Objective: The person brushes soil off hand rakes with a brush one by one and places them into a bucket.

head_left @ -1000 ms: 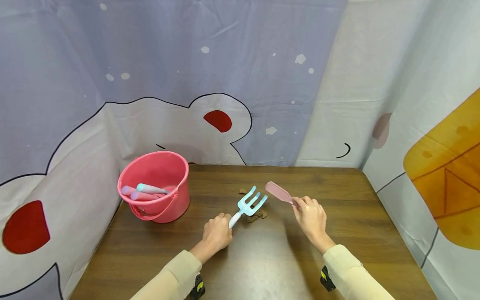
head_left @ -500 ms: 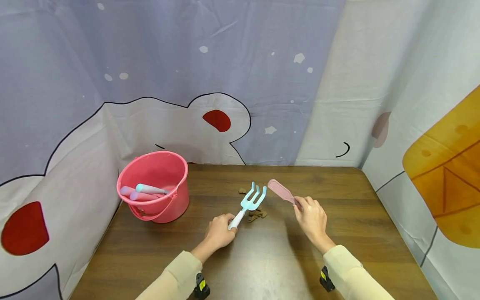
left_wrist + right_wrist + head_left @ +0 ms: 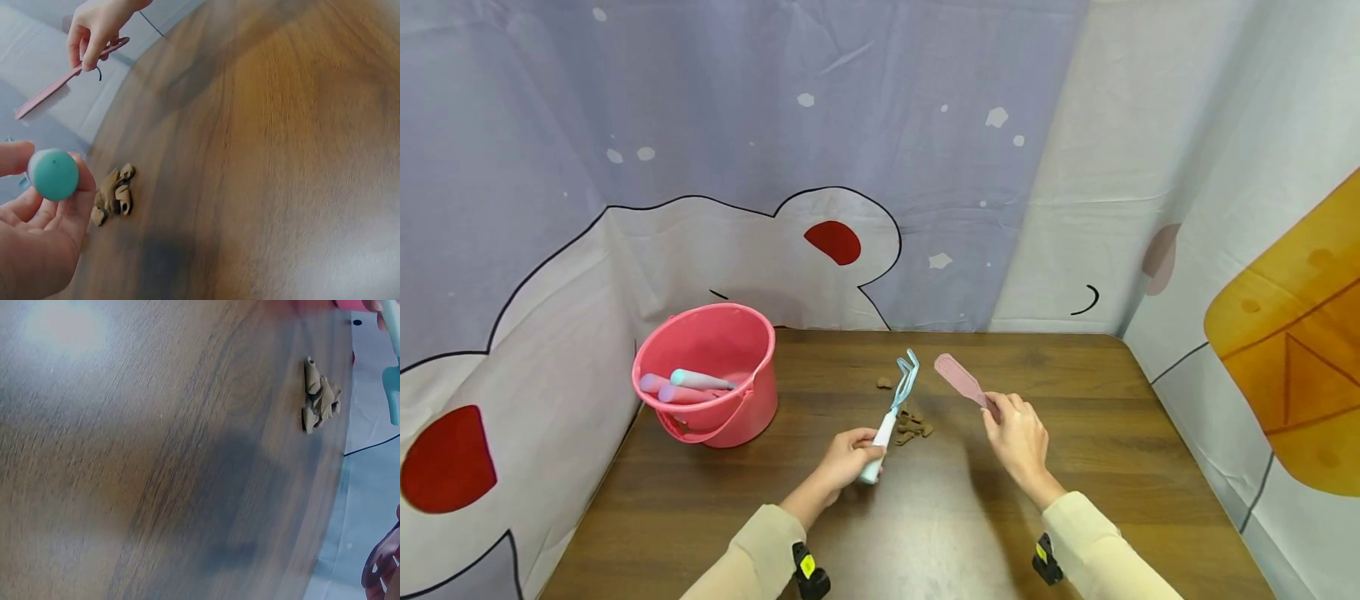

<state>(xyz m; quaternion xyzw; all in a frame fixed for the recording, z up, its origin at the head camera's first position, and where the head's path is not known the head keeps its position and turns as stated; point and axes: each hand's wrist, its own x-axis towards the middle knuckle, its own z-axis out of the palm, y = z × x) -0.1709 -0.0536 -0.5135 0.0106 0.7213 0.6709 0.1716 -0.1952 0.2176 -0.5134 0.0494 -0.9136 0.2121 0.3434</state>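
My left hand (image 3: 844,460) holds the white handle of a light blue toy garden fork (image 3: 907,379), tines pointing away and seen nearly edge-on. In the left wrist view, fingers and thumb pinch the handle near its teal end (image 3: 55,175). My right hand (image 3: 1019,435) grips a pink brush (image 3: 958,379) by its handle, held off the table; pale bristles (image 3: 57,99) show beneath it in the left wrist view. Between the hands, a small heap of brown, clay-like pieces (image 3: 913,430) lies on the table, partly behind the fork. One separate brown piece (image 3: 884,383) lies farther back.
A pink bucket (image 3: 758,410) stands at the back left of the wooden table (image 3: 1075,392), with several pink, lilac and blue handles (image 3: 698,379) inside. A printed cloth (image 3: 955,192) hangs behind the table and along its sides.
My left hand has turned the fork from tines facing flat and slanting right to nearly edge-on and more upright, uncovering the brown heap. The brush has barely moved.
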